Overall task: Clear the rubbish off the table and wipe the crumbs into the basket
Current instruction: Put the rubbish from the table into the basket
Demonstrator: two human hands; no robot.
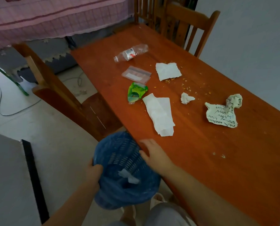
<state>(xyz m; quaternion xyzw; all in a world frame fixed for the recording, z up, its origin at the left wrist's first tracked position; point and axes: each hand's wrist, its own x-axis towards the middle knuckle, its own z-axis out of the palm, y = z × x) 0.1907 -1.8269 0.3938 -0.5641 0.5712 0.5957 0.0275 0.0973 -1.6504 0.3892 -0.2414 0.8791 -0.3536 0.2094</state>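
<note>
Table [201, 160] edge — basket [124, 170] mouth toward camera

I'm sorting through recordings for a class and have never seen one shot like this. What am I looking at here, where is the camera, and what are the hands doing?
There is no machine: a person wears a wide-angle camera on the head, so you look forward and down over their own arms. The left hand grips the rim of a blue basket, held beside the edge of a wooden table; a scrap of paper already lies inside it. The right hand is open over the table's edge, beside the basket, holding nothing. On the table lie an empty plastic bottle, a clear zip bag, a green wrapper, two flat tissues, a small tissue ball, a crumpled scribbled paper and scattered crumbs.
</note>
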